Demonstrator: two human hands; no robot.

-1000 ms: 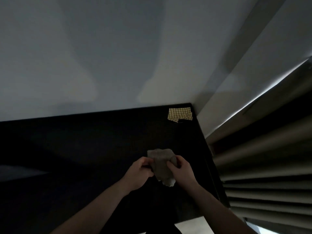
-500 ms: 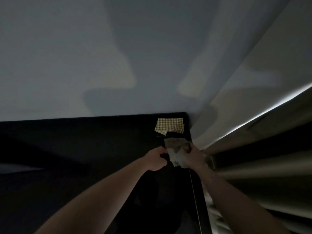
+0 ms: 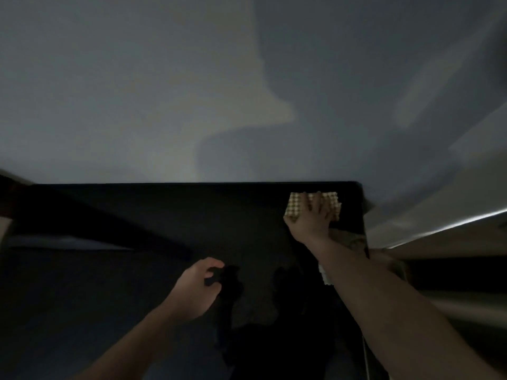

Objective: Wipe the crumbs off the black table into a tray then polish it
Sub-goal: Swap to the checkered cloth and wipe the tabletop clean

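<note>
The black table [image 3: 131, 283] fills the lower part of the view and ends at a grey wall. A yellow checked cloth [image 3: 295, 203] lies at its far right corner. My right hand [image 3: 312, 219] lies flat on that cloth with the fingers spread over it. My left hand [image 3: 195, 289] hovers over the middle of the table, fingers loosely curled, holding nothing. A crumpled grey cloth [image 3: 351, 240] lies by the table's right edge, partly hidden under my right forearm. No tray or crumbs can be made out in the dim light.
The grey wall [image 3: 164, 91] stands right behind the table's far edge. Pale curtain folds [image 3: 439, 237] hang to the right of the table's right edge. The room is dark.
Both hands let go of the grey cloth, which now lies by the right edge. My right hand reached forward onto the checked cloth; my left hand drew back towards me.
</note>
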